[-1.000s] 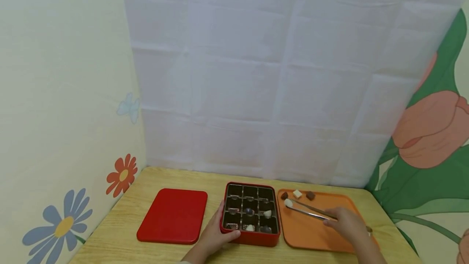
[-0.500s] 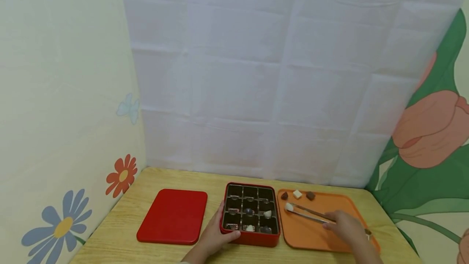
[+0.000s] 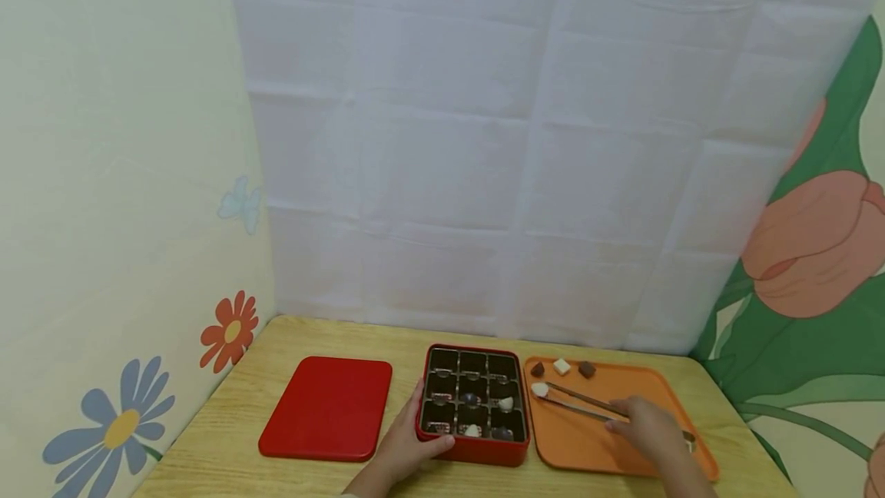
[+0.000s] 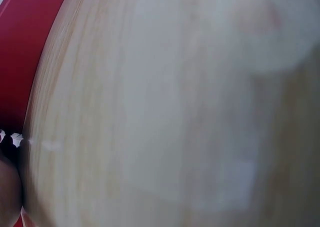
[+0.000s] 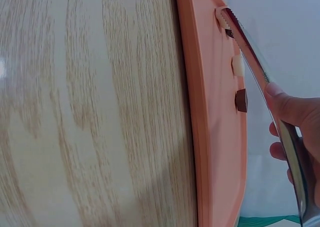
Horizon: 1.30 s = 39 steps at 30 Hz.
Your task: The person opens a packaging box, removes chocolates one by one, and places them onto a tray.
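Observation:
My left hand [image 3: 409, 438] grips the near left corner of an open red box [image 3: 484, 449], thumb on its front side. Several compartments fill a dark divided insert [image 3: 473, 363] in the box. Chocolates sit in some of them, including a white chocolate [image 3: 506, 404] and a dark chocolate [image 3: 471, 399]. In my right hand [image 3: 646, 430] I hold metal tongs [image 3: 584, 400], low over the orange tray [image 3: 581, 448]. Their tips are at a white piece [image 3: 538, 390] near the tray's left edge; whether they squeeze it, I cannot tell. In the right wrist view, thumb and fingers wrap the tongs [image 5: 260, 77].
Along the tray's far edge lie a brown piece [image 3: 537, 369], a cream square [image 3: 561, 366] and a dark brown piece [image 3: 587, 369]. A red lid [image 3: 328, 408] rests left of the box on the wooden table [image 3: 228, 444]. A white cloth [image 3: 442, 175] hangs behind.
The tongs' tips have shifted slightly left with the white piece, and their arms stand a little closer to the tray. My left hand and the box have stayed in place.

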Tool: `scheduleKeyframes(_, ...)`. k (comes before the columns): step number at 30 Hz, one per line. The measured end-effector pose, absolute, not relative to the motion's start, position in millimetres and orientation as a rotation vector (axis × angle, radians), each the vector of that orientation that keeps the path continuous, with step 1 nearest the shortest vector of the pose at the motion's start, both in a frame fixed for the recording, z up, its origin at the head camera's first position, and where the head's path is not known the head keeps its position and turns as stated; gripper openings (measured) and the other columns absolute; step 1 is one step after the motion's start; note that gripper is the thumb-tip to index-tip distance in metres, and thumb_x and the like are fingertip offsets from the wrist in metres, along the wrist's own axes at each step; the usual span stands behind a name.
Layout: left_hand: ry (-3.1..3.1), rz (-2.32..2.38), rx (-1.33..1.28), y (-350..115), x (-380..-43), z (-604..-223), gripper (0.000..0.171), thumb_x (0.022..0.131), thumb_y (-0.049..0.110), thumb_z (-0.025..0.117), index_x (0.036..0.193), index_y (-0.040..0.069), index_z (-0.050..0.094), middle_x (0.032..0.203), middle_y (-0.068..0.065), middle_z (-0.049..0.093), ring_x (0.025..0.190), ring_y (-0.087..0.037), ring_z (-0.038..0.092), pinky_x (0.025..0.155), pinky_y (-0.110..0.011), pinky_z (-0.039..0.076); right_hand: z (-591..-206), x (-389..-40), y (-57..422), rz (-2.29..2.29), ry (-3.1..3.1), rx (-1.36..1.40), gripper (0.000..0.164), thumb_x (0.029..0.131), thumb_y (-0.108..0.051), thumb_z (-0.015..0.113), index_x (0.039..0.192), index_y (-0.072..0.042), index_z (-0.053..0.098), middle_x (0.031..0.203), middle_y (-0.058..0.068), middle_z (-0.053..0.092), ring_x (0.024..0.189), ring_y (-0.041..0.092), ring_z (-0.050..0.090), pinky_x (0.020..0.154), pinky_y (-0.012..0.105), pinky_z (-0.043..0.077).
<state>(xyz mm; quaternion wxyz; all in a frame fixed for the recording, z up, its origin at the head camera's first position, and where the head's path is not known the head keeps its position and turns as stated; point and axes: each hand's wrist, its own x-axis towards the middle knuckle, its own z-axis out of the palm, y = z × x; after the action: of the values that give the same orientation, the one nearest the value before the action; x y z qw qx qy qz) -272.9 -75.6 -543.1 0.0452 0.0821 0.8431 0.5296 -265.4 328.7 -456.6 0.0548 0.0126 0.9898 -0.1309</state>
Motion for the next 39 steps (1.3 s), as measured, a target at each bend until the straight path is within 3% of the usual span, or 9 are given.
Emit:
scheduleKeyframes(13, 2.578, 1.611, 0.257, -76, -271, -542, 0.114, 0.076, 0.048, 0.081, 0.159, 0.015, 0.01, 0.157, -0.026, 0.028, 0.139, -0.053, 0.032, 0.101, -0.07, 0.037, -452, -263, 327, -0.411, 3.024, 0.062, 0.056, 0.078, -0.046, 0.075, 0.119, -0.007, 0.072, 0.111, 0.016, 0.07, 0.1, 0.037, 0.065, 0.08, 0.054, 0.051)
scheduleKeyframes(21, 2.576, 1.619, 0.265, -77, -271, -542, 0.114, 0.076, 0.047, 0.081, 0.159, 0.016, 0.01, 0.157, -0.026, 0.027, 0.14, -0.053, 0.031, 0.102, -0.07, 0.036, -442, -264, 323, -0.467, 3.018, 0.054, 0.056, 0.081, -0.044, 0.075, 0.123, -0.007, 0.069, 0.121, 0.018, 0.068, 0.108, 0.04, 0.063, 0.083, 0.055, 0.051)
scheduleKeyframes(30, 2.572, 1.625, 0.263, -77, -272, -542, 0.115, 0.075, 0.048, 0.081, 0.159, 0.016, 0.01, 0.157, -0.026, 0.028, 0.14, -0.052, 0.032, 0.102, -0.069, 0.037, -425, -264, 308, -0.473, 3.059, -0.054, 0.061, 0.079, -0.054, 0.072, 0.124, -0.012, 0.069, 0.122, 0.015, 0.068, 0.111, 0.039, 0.063, 0.086, 0.057, 0.05)
scheduleKeyframes(39, 2.573, 1.609, 0.248, -76, -272, -542, 0.115, 0.076, 0.049, 0.081, 0.16, 0.018, 0.009, 0.158, -0.025, 0.027, 0.14, -0.052, 0.031, 0.101, -0.07, 0.036, -414, -262, 281, -0.511, 3.074, -0.192, 0.051, 0.08, -0.047, 0.074, 0.12, -0.016, 0.071, 0.122, 0.011, 0.069, 0.109, 0.035, 0.065, 0.087, 0.055, 0.051)
